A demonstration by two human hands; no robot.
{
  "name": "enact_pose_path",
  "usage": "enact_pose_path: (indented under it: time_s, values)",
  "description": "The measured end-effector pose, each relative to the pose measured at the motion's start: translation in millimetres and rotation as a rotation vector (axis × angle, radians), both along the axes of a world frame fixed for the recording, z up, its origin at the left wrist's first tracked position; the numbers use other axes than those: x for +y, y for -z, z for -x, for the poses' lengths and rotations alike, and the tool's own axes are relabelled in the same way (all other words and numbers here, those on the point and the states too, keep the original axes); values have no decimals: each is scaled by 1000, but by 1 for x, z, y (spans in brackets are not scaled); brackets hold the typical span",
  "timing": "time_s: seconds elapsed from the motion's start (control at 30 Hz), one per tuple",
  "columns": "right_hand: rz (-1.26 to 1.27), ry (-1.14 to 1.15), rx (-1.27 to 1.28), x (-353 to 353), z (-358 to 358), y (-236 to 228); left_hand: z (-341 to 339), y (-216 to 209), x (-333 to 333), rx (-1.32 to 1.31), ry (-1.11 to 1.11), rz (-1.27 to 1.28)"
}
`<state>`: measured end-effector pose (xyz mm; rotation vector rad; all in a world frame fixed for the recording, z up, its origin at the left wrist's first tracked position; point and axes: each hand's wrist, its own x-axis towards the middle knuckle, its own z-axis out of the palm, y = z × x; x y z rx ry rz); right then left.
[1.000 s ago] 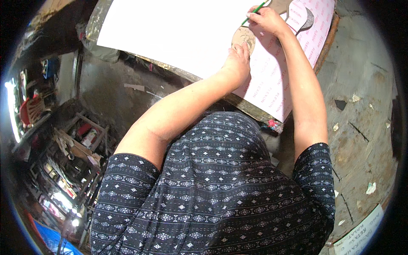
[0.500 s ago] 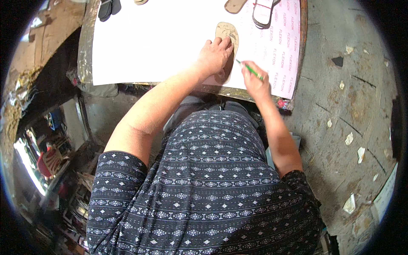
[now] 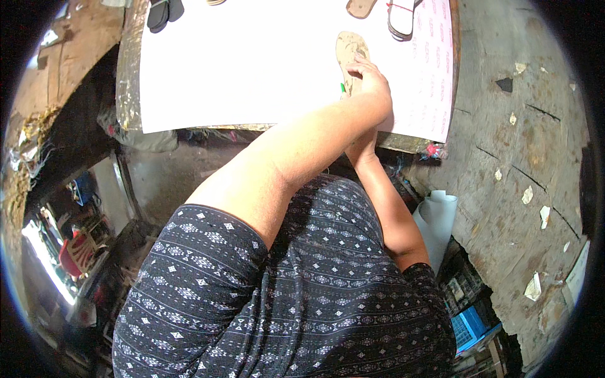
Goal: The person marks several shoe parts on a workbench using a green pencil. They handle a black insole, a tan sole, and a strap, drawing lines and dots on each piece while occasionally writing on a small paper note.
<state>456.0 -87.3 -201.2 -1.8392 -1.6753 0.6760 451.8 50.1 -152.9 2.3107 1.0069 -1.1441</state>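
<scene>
Left hand (image 3: 368,82) fingers pressed on sole template (image 3: 350,50); right hand hidden, grip unclear; green pen (image 3: 343,88) tip peeking.

You stand at a workbench (image 3: 129,75) over a rough concrete floor (image 3: 517,164) with paper scraps (image 3: 528,195); cluttered shelves (image 3: 69,252) at your left catch daylight

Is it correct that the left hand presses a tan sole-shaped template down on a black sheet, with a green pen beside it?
Not quite: the head view shows the sheet is white. The left hand does press the tan sole-shaped template, green pen beside it.
</scene>
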Motion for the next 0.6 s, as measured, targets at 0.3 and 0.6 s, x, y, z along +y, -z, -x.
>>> enact_pose_path:
  time_s: [0.3,0.6]
  values:
    - [182,-148,-97,-23,0,-51,15,6,1,-39,-17,-7]
    - [313,-86,289,-16,-27,-77,63,1,5,-186,24,-104]
